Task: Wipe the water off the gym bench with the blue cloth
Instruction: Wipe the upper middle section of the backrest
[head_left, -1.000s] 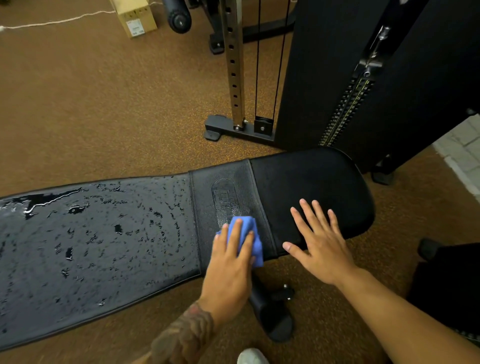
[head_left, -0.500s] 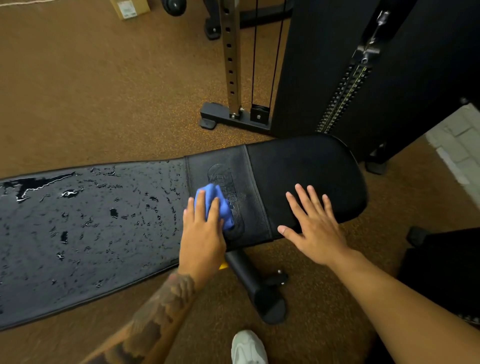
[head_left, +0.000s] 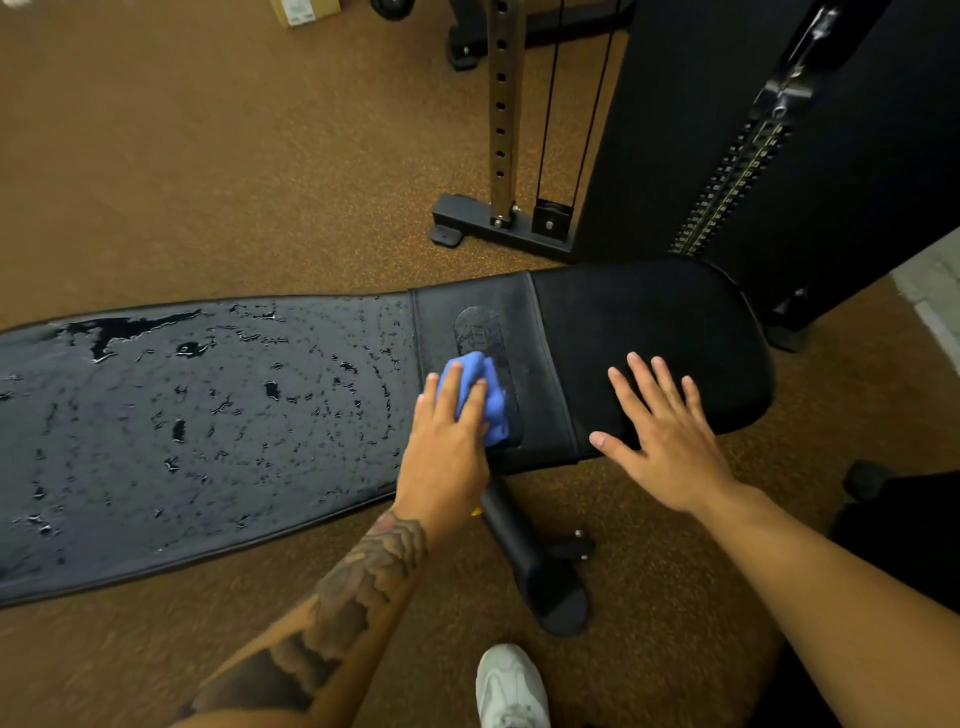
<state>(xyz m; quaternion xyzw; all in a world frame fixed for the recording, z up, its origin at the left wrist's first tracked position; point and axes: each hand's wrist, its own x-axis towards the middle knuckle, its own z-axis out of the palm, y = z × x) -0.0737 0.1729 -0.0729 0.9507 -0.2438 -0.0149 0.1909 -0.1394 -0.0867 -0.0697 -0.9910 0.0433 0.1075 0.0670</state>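
The black gym bench (head_left: 649, 322) runs left to right across the view. Its long left pad (head_left: 208, 426) is covered with water droplets and small pools; the right seat pad looks dry. My left hand (head_left: 447, 441) presses a crumpled blue cloth (head_left: 491, 395) onto the middle panel, at the seam beside the wet pad. The cloth shows past my fingers on the right. My right hand (head_left: 665, 436) lies flat with fingers spread on the near edge of the seat pad, holding nothing.
A cable machine's metal post and base (head_left: 498, 223) and a black weight stack housing (head_left: 779, 156) stand just behind the bench. The bench leg (head_left: 530, 566) sticks out toward me, with my white shoe (head_left: 511, 686) near it. Brown rubber floor surrounds everything; a cardboard box (head_left: 304, 10) is far back.
My left hand slid the cloth leftward from the middle panel's right side to its left seam by the wet pad. My right hand has stayed flat on the seat.
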